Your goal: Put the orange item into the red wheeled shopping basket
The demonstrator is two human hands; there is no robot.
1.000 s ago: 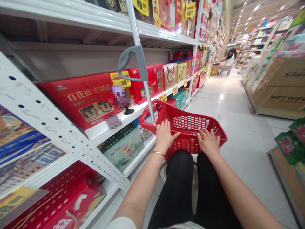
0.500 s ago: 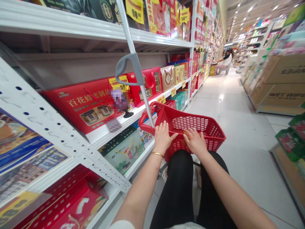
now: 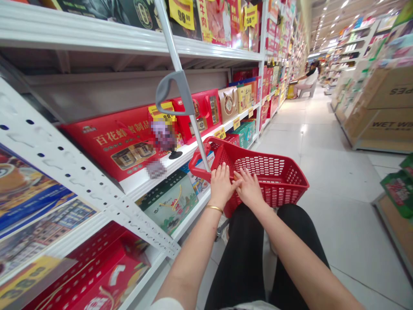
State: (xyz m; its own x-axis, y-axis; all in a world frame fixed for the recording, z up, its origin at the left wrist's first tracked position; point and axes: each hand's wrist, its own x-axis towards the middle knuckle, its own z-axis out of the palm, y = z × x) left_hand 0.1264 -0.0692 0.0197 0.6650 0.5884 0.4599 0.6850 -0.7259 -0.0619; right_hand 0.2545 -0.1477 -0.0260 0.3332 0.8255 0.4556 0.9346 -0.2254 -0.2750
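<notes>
A red plastic shopping basket [image 3: 280, 193] with perforated sides stands in front of my knees. My left hand [image 3: 222, 185] lies on its near rim with the fingers stretched out; a gold bangle circles that wrist. Close beside it, my right hand [image 3: 249, 187] rests on the same rim, fingers extended, and the two thumbs meet or nearly meet. Neither hand grips anything that I can see. Left of my hands, a metal pole with a grey handle [image 3: 176, 92] rises from the basket's end. The inside of the basket is partly hidden by my hands.
White shelving [image 3: 142, 189] on the left holds a red gift box [image 3: 112, 146], a green box [image 3: 176, 206] and yellow price tags. Cartons [image 3: 383, 129] are stacked on the right. Farther down the tiled aisle [image 3: 318, 181] a person [image 3: 309, 79] sits on a stool.
My right hand has slid left along the basket rim to lie against my left hand. My right knee has moved outward to the right. My left hand stays in place.
</notes>
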